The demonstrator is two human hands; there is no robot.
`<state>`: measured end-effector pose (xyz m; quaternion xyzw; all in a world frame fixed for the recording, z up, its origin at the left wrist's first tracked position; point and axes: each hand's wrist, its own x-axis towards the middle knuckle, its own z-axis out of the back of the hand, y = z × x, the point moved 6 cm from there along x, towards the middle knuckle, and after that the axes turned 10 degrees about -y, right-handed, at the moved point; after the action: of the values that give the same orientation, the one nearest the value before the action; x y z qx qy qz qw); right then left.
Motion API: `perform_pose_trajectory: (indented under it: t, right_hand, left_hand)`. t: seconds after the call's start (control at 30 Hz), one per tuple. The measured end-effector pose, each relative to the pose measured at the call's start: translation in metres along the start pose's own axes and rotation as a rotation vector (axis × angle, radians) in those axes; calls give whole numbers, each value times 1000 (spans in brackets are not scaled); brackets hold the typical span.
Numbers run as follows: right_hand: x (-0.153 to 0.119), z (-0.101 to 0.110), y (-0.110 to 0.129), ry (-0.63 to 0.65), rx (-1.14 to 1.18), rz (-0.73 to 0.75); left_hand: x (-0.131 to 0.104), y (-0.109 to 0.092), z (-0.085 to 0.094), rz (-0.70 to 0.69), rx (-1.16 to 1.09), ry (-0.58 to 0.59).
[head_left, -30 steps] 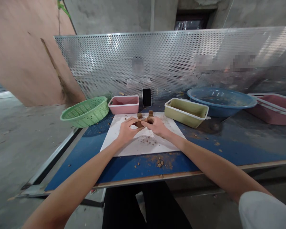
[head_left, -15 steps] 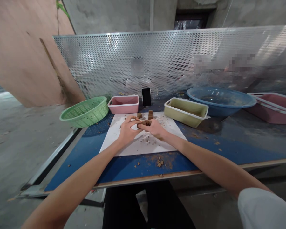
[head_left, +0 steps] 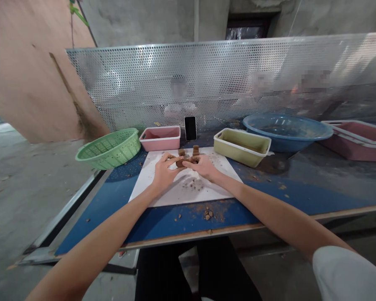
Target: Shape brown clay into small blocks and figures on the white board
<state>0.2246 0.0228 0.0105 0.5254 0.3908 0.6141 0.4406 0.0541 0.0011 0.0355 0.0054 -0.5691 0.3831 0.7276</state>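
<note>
Between my two hands is a lump of brown clay [head_left: 179, 163], held just above a white board [head_left: 163, 200]. My left hand [head_left: 165, 170] grips its left side with bent fingers and thumb. From the right, my right hand [head_left: 203, 167] closes on the same lump, thumb toward me. Part of the lump is hidden by the fingers. Just beyond my hands, a small brown clay piece [head_left: 181, 152] and a taller notched clay piece [head_left: 196, 149] stand on the board. Crumbs [head_left: 194, 184] of clay are scattered over it.
A green basket [head_left: 109, 152], a pink bin [head_left: 161, 144], an upright phone [head_left: 191, 128] and an olive bin [head_left: 241, 152] line the back. Right of them are a blue basin [head_left: 288, 136] and pink bins [head_left: 357, 146]. A perforated metal screen [head_left: 207, 83] stands behind. Clods [head_left: 208, 215] lie near the front edge.
The lump has shifted slightly left and turned a little between my fingers. Both hands keep hold of it. The whole view has moved slightly.
</note>
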Motion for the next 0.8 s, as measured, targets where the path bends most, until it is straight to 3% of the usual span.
perform_pose_trajectory:
  t: [0.2,0.47,0.8]
  right_hand:
    - [1,1,1,-53,3,55]
    - [5,-3,-2,-12,110,19]
    - [-1,-2,7,-50,102,9]
  left_hand:
    - [-1,5,1,24,44,-50]
    - [2,0,4,26,16,-77]
    - [2,-13,0,-72,13,33]
